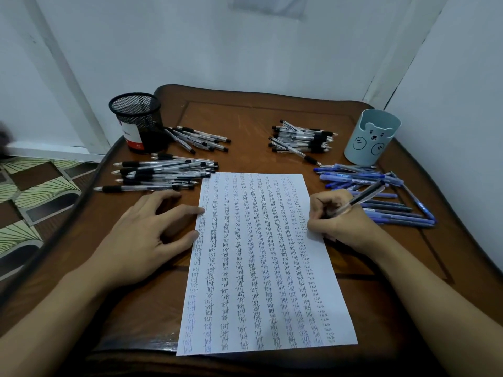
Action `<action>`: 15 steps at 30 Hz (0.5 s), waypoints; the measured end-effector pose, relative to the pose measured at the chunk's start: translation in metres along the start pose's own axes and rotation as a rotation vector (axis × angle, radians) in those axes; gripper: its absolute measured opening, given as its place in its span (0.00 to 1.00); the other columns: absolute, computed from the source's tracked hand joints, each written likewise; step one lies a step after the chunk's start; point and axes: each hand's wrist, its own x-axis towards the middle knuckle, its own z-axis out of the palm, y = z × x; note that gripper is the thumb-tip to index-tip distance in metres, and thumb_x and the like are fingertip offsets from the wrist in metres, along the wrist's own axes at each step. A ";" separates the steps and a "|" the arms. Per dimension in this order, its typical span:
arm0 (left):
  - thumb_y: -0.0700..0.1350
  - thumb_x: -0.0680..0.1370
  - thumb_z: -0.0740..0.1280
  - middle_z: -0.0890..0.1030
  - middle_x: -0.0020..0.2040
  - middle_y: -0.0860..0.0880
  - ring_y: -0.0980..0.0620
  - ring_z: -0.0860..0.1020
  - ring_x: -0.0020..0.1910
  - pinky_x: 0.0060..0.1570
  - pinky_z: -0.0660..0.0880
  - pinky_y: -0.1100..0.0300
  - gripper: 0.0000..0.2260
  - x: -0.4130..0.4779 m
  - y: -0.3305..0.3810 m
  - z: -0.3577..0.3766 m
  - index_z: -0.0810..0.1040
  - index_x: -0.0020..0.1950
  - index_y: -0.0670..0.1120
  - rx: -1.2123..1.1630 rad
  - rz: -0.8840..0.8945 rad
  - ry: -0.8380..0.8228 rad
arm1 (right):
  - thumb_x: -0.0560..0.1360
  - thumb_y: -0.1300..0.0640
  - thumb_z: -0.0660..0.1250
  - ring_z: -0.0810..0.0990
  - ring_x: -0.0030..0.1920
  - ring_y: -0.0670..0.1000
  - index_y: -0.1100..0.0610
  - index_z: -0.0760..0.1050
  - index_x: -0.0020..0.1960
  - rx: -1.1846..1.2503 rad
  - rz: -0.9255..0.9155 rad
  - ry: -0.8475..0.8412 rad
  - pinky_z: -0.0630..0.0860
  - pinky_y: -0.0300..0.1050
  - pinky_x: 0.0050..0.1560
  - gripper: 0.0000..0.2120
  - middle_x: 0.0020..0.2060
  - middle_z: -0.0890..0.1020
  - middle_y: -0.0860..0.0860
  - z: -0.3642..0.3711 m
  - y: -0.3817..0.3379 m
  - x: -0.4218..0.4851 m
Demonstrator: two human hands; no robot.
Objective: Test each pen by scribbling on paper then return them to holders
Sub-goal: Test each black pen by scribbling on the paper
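Head view. At centre right of the frame the right hand grips a clear-barrelled pen between tightly curled fingers, with the pen's lower end hidden by the hand at the right margin of the paper. The sheet fills the centre and is covered in columns of the word "test". At centre left the left hand lies flat, fingers straight and spread, fingertips touching the sheet's left edge. On the tabletop a black mesh holder stands upper left and a pale blue bear holder upper right. Black-grip pens lie loose on the left, blue pens on the right.
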 end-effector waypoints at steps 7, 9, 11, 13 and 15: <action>0.77 0.73 0.49 0.63 0.75 0.58 0.55 0.61 0.75 0.72 0.64 0.48 0.27 0.000 0.000 -0.001 0.66 0.70 0.74 -0.011 0.013 0.009 | 0.79 0.41 0.61 0.63 0.20 0.51 0.55 0.66 0.51 0.357 0.110 0.160 0.61 0.37 0.20 0.16 0.22 0.66 0.56 0.003 -0.006 -0.002; 0.77 0.73 0.48 0.62 0.75 0.58 0.55 0.60 0.75 0.72 0.63 0.48 0.28 -0.001 0.001 -0.001 0.66 0.70 0.74 -0.008 0.010 0.002 | 0.75 0.35 0.61 0.61 0.20 0.49 0.50 0.65 0.59 0.363 0.122 0.203 0.61 0.37 0.21 0.22 0.21 0.65 0.54 0.003 -0.008 -0.003; 0.78 0.72 0.48 0.62 0.76 0.58 0.55 0.60 0.75 0.72 0.63 0.48 0.28 -0.001 0.002 -0.002 0.66 0.70 0.74 -0.009 0.006 0.001 | 0.77 0.36 0.58 0.61 0.21 0.50 0.53 0.67 0.57 0.302 0.058 0.243 0.61 0.39 0.21 0.22 0.21 0.65 0.54 0.004 -0.013 -0.005; 0.78 0.72 0.47 0.62 0.76 0.58 0.55 0.60 0.76 0.73 0.64 0.48 0.29 -0.001 0.002 -0.001 0.65 0.70 0.74 -0.007 0.002 -0.002 | 0.80 0.38 0.53 0.63 0.22 0.52 0.56 0.70 0.54 0.216 -0.017 0.274 0.63 0.42 0.23 0.21 0.22 0.66 0.54 0.004 -0.020 -0.005; 0.79 0.71 0.48 0.61 0.76 0.60 0.56 0.59 0.75 0.73 0.64 0.49 0.29 -0.001 0.001 -0.001 0.66 0.69 0.74 -0.014 -0.009 0.000 | 0.82 0.41 0.53 0.66 0.25 0.54 0.58 0.72 0.51 0.115 -0.083 0.298 0.67 0.44 0.27 0.20 0.24 0.70 0.54 0.003 -0.030 -0.004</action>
